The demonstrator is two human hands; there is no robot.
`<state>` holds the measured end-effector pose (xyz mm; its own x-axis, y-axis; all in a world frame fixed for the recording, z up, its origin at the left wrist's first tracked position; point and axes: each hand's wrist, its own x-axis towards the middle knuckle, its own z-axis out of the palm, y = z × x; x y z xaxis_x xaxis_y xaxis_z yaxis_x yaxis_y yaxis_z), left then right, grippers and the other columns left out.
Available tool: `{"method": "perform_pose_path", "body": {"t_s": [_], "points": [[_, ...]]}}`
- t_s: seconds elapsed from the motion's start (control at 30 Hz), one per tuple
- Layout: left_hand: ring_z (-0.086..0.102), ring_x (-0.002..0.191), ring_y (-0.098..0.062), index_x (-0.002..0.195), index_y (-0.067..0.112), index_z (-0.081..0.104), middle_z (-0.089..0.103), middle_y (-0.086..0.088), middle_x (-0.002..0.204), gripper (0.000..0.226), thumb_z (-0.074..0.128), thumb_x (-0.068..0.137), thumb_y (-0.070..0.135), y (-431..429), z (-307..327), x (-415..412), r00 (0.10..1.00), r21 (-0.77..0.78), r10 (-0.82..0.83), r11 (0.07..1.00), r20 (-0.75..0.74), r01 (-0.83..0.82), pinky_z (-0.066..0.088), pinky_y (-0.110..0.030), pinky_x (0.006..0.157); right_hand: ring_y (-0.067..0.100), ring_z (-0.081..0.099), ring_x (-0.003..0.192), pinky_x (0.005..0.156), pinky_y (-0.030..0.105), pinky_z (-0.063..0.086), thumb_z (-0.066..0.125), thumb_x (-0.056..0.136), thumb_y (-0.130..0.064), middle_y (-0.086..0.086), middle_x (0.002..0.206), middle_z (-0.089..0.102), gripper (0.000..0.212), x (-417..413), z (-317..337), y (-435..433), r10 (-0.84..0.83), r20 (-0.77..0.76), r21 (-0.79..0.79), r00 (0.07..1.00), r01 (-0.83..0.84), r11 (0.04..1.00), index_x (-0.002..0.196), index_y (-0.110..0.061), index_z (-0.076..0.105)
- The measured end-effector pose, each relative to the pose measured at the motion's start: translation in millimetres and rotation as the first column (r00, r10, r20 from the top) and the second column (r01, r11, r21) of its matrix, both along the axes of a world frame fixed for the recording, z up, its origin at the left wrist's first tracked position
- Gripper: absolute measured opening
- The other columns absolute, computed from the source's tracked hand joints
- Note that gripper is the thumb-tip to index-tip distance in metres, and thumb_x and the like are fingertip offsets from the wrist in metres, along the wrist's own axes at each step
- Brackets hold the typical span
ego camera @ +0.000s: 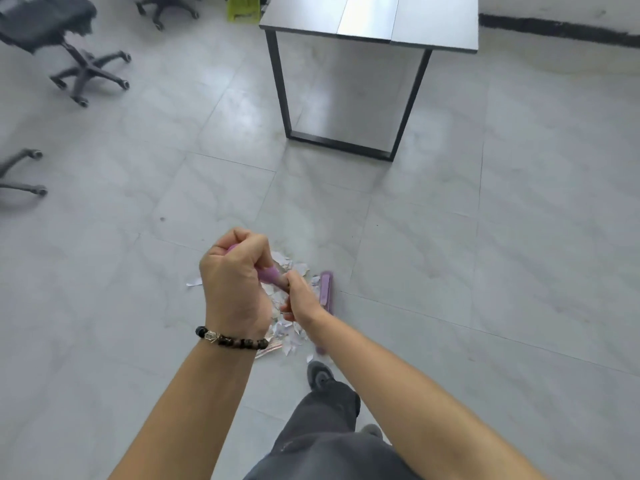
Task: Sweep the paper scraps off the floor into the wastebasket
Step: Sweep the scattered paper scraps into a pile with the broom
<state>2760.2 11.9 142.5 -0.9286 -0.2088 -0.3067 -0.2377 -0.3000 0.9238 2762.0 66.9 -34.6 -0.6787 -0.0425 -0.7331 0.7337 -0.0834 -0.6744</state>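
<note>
A pile of white paper scraps point(289, 332) lies on the grey tiled floor just ahead of my feet, partly hidden by my hands. Both hands hold a purple broom: my left hand point(235, 285) grips the top of its handle point(268, 274), my right hand point(303, 301) grips lower down. The purple broom head point(326, 292) rests on the floor at the right edge of the pile. One stray scrap point(194, 282) lies to the left. No wastebasket is in view.
A dark table point(367, 32) on a black frame stands ahead. A green dustpan point(243, 8) leans at the far back, left of the table. Black office chairs point(69, 46) stand at the left. My shoe point(320, 374) is just behind the pile.
</note>
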Motion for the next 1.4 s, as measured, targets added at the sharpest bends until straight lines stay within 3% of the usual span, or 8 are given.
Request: {"method": "perform_pose_path", "body": {"t_s": [0.13,0.3,0.47,0.63,0.9,1.07,1.2,1.4], "points": [[0.04,0.037,-0.011,0.035,0.017,0.04,0.033,0.003,0.041,0.027,0.041,0.05,-0.005,18,16,61,0.994,-0.016,-0.067,0.998,-0.084,0.066,0.04,-0.013,0.046,0.018,0.046,0.075,0.07,0.034,0.04,0.031,0.071,-0.06,0.0,0.081,0.044,0.055,48,15,18,-0.039,-0.052,-0.028,0.998,0.038,0.999,0.101,-0.019,0.052],[0.04,0.043,-0.013,0.036,0.019,0.041,0.036,0.004,0.041,0.029,0.04,0.052,-0.006,38,16,125,0.979,0.033,-0.146,0.988,-0.139,0.152,0.038,-0.021,0.056,0.021,0.05,0.094,0.091,0.042,0.044,0.034,0.071,-0.067,0.0,0.101,0.054,0.055,112,12,51,-0.126,-0.1,0.011,0.987,0.127,0.992,0.104,-0.025,0.05],[0.037,0.051,-0.016,0.036,0.019,0.039,0.033,0.002,0.045,0.028,0.039,0.051,-0.005,56,-8,145,0.988,0.11,-0.134,0.984,-0.079,0.142,0.036,-0.024,0.061,0.019,0.048,0.085,0.079,0.036,0.04,0.041,0.075,-0.066,-0.001,0.093,0.054,0.045,156,-1,89,-0.248,-0.089,0.066,0.965,0.255,0.965,0.097,-0.028,0.05],[0.037,0.056,-0.019,0.04,0.017,0.037,0.031,-0.002,0.054,0.026,0.041,0.051,-0.006,57,-40,144,0.979,0.11,-0.204,0.974,0.026,0.2,0.037,-0.028,0.068,0.026,0.043,0.097,0.096,0.046,0.041,0.033,0.076,-0.06,0.005,0.106,0.048,0.031,174,-21,101,-0.262,-0.003,0.147,0.965,0.26,0.954,0.086,-0.033,0.045],[0.045,0.045,-0.013,0.051,0.01,0.038,0.038,0.001,0.045,0.032,0.037,0.07,-0.017,24,-36,120,0.973,0.011,-0.211,0.977,0.092,0.211,0.043,-0.023,0.062,0.025,0.047,0.103,0.097,0.046,0.043,0.034,0.069,-0.067,0.006,0.116,0.05,0.046,147,-46,30,-0.261,0.116,0.043,0.958,0.258,0.965,0.1,-0.034,0.043],[0.04,0.044,-0.013,0.039,0.017,0.042,0.039,0.003,0.038,0.041,0.036,0.067,-0.013,-23,-11,79,0.994,0.004,-0.094,0.996,0.047,0.094,0.032,-0.025,0.062,0.025,0.049,0.095,0.085,0.04,0.042,0.032,0.071,-0.065,-0.002,0.096,0.047,0.051,101,-16,-29,-0.152,0.048,-0.042,0.987,0.154,0.987,0.1,-0.026,0.049],[0.044,0.039,-0.012,0.036,0.018,0.044,0.039,0.004,0.041,0.05,0.032,0.07,-0.015,-34,9,62,0.996,0.005,-0.086,0.996,-0.034,0.086,0.034,-0.022,0.057,0.026,0.053,0.099,0.089,0.041,0.044,0.03,0.071,-0.062,-0.005,0.097,0.05,0.057,75,12,-41,-0.163,-0.011,-0.031,0.987,0.163,0.986,0.104,-0.021,0.051],[0.04,0.051,-0.015,0.037,0.018,0.042,0.039,0.003,0.044,0.029,0.04,0.054,-0.005,-16,18,53,0.984,0.119,-0.15,0.98,-0.096,0.161,0.037,-0.021,0.059,0.023,0.052,0.091,0.091,0.046,0.045,0.031,0.068,-0.067,-0.004,0.089,0.054,0.061,67,31,-1,-0.266,-0.108,0.086,0.958,0.276,0.957,0.102,-0.022,0.054]]}}
